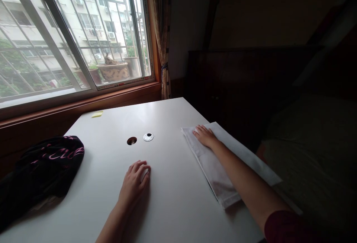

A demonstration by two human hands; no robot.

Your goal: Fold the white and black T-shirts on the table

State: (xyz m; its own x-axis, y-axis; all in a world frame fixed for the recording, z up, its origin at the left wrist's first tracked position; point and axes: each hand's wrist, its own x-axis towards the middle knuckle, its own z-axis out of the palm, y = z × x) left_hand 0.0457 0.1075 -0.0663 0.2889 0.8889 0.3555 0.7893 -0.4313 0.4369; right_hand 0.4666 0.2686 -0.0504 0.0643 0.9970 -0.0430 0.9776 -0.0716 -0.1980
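A folded white cloth (220, 172) lies along the right side of the white table (170, 194). My right hand (205, 136) rests flat on its far end, fingers spread, and the forearm crosses over the cloth. Near the middle of the table is my left hand (135, 178), its fingers loosely bent and apart, with nothing seen in it. Part of its thumb side and palm is turned from view. Just beyond the left hand are a round hole (132, 141) in the tabletop and a round silver-and-black cover (148, 137).
Black fabric with pink lettering (52, 161) is heaped at the table's left edge. A yellow sticky note (97, 114) lies near the far left corner. Behind the table are a barred window (92, 31) and a tied curtain (165, 75). The right side is dark.
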